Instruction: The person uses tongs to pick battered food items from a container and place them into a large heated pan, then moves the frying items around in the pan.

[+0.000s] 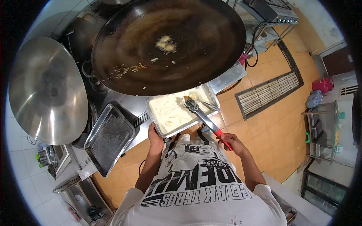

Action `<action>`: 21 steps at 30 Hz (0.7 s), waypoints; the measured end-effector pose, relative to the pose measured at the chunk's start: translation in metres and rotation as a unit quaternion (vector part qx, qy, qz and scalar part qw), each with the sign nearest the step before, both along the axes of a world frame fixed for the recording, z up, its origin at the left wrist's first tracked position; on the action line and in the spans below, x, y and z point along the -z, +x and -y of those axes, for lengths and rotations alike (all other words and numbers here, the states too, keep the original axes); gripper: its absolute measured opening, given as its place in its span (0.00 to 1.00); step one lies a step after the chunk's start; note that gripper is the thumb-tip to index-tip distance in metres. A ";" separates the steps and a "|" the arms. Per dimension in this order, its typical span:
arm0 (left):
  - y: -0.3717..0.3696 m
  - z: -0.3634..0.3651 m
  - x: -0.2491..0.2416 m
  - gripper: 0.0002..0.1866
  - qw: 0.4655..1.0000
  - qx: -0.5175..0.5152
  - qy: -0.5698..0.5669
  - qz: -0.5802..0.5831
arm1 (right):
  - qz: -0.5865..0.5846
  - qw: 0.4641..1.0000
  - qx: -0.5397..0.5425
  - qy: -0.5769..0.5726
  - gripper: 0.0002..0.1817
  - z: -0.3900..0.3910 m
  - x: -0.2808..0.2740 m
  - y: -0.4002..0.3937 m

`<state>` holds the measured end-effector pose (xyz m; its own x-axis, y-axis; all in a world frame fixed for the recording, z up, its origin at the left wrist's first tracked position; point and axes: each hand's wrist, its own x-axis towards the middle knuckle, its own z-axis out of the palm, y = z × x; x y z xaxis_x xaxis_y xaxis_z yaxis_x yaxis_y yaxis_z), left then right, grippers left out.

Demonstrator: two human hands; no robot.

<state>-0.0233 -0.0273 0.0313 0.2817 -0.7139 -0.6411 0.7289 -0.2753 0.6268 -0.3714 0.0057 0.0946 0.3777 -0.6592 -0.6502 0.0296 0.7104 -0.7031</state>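
Note:
My right hand (234,144) is closed around the red handle of a pair of tongs (208,122). The dark tips of the tongs reach into pale, creamy batter (167,112), at a small batter-coated piece that I cannot identify. That batter fills a rectangular metal tray (148,103). At the tray's near left corner, my left hand (155,138) grips the edge. Another metal utensil (209,106) rests in the right side of the tray. Just beyond stands a large dark wok (203,34), with a light battered piece (166,44) and scattered crumbs in it.
A dark, shallow baking tray (111,137) lies on the steel counter to the left. Farther left is a big shiny metal wok (49,90). A floor grate (269,92) is set in the orange tiles at right. A steel stove (281,19) stands at upper right.

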 end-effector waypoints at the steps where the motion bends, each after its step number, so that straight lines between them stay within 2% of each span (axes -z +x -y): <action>1: 0.001 0.000 0.002 0.21 1.000 0.000 -0.002 -0.003 | 0.002 1.000 0.001 0.003 0.20 0.000 0.000 0.000; 21: 0.000 -0.002 0.001 0.20 1.000 -0.004 -0.009 -0.016 | -0.003 1.000 0.011 0.023 0.21 -0.008 0.000 0.001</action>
<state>-0.0231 -0.0255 0.0302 0.2671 -0.7227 -0.6375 0.7511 -0.2583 0.6076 -0.3703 0.0134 0.0942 0.3592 -0.6362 -0.6828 0.0413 0.7418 -0.6693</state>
